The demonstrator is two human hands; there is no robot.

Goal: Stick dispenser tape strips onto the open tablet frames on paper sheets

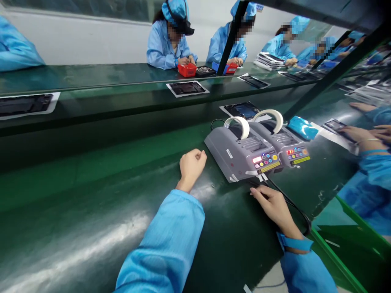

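Observation:
My left hand (191, 166) rests on the green bench (91, 211) as a loose fist, just left of a grey tape dispenser (241, 152); nothing shows in it. My right hand (273, 205) lies on the bench in front of that dispenser, fingers together and pointing left toward the strips of tape (261, 177) hanging at its outlet. A second grey tape dispenser (285, 142) stands right beside the first. Each carries a white tape roll (241, 124) on top and a panel of coloured buttons (266, 159).
A black cable (293, 205) runs from the dispensers past my right wrist. A dark tray on white paper (244, 110) lies behind the dispensers, a blue pouch (302, 127) to their right. A co-worker's hands (363, 136) work at the right. Several people in blue sit across the conveyor (122, 77).

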